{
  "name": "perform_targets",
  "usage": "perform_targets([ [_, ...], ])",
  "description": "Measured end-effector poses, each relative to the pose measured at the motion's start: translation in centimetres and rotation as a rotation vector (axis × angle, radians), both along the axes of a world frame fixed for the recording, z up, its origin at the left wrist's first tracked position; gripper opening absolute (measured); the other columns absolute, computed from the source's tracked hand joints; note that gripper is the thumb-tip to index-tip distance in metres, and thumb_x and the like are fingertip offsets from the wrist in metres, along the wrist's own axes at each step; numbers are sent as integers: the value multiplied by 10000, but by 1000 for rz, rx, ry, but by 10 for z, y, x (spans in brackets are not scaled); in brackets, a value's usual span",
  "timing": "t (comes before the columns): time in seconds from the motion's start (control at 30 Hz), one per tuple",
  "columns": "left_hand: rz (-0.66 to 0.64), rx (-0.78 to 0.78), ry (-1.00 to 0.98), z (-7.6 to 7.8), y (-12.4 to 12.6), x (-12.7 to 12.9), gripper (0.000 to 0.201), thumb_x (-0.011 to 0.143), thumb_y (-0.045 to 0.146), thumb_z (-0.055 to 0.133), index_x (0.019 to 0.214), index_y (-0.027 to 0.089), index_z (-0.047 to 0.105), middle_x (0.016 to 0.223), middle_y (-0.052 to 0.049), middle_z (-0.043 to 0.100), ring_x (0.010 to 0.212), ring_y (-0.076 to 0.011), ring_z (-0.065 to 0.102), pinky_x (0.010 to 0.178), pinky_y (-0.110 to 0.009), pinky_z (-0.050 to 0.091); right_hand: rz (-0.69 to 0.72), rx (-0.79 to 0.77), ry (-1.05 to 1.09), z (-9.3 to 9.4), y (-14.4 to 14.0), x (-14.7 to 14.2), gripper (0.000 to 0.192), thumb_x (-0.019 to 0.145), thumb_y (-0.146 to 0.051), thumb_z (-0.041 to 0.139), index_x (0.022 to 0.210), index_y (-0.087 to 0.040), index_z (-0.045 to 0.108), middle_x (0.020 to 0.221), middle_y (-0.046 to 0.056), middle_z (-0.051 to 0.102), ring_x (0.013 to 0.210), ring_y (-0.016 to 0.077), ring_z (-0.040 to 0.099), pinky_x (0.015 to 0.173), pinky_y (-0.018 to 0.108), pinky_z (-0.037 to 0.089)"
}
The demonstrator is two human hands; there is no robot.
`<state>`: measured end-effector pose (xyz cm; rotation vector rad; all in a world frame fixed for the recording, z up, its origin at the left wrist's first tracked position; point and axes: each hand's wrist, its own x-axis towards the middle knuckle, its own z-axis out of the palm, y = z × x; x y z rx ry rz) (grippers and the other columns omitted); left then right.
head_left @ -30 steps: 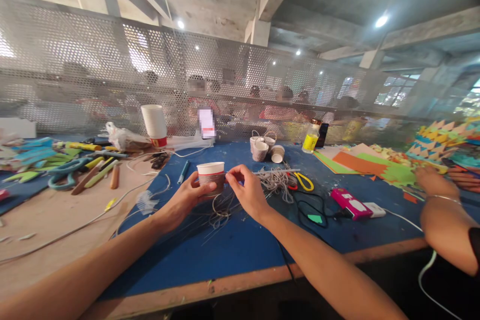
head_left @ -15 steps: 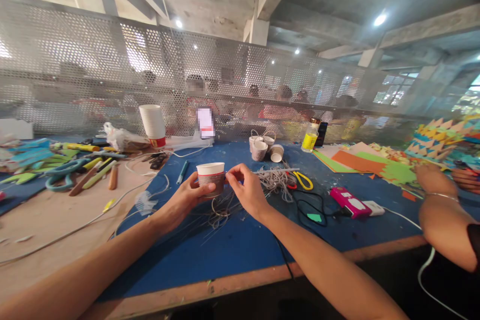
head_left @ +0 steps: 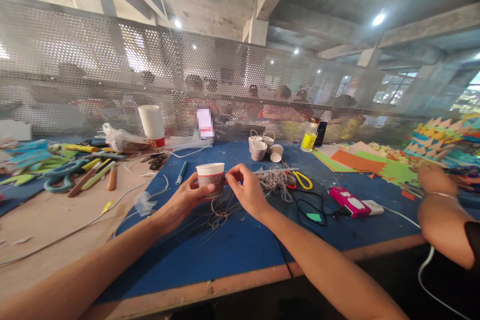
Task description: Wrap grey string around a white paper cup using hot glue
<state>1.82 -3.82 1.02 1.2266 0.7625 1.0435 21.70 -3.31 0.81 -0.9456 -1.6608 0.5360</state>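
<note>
The left hand (head_left: 183,200) is kept wrapped around the paper cup (head_left: 210,179) above the blue desk (head_left: 240,245); string at its side is still pinched by the right hand (head_left: 247,191), barely shifted.

The cup (head_left: 210,178) is white at the rim with a grey-brown wrap and a thin red line. The mat (head_left: 240,240) is deep blue. The string (head_left: 275,178) is grey. The scissors (head_left: 302,180) have yellow handles. The bottle (head_left: 310,140) is yellow. The paper sheets (head_left: 360,161) are orange and green. The perforated screen (head_left: 75,75) is silver, dotted with round holes.
</note>
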Motion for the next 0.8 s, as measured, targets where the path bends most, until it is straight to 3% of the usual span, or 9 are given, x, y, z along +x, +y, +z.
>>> perform_targets([
  [0.8,-52,-10,-31,0,0,0,572,798,358,826,1324,227,645,1428,-154,656,1319,-368,605,1072,-478,507,13,-35,-14,7,-4,1,135,935,-321,616,849,-218,597,813,13,711,751,170,695,730,291,537],
])
